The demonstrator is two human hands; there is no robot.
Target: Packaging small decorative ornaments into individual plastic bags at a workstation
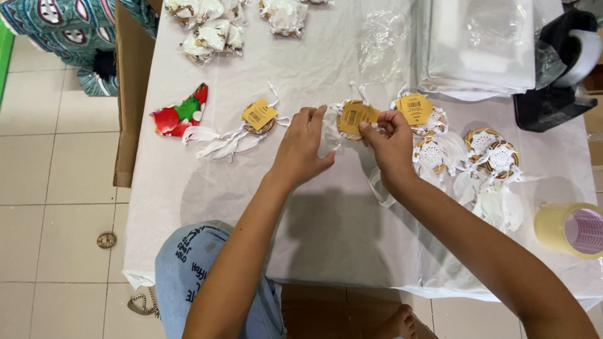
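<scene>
My left hand (303,147) and my right hand (389,143) meet over the middle of the white table (239,188). Between them they hold a small white dreamcatcher with a yellow tag (355,117), partly inside a clear plastic bag (331,135). My right fingers pinch the tag's edge; my left fingers grip the bag's side. Another tagged dreamcatcher (259,117) with white feathers lies to the left. Several more dreamcatchers (490,150) lie to the right, one with a yellow tag (415,108).
A red and green piece (181,114) lies at the table's left. Bagged dreamcatchers (210,31) sit at the far edge, beside a stack of clear bags (477,44). A black tape dispenser (556,69) and a tape roll (570,229) stand right. A cardboard box (129,94) stands left.
</scene>
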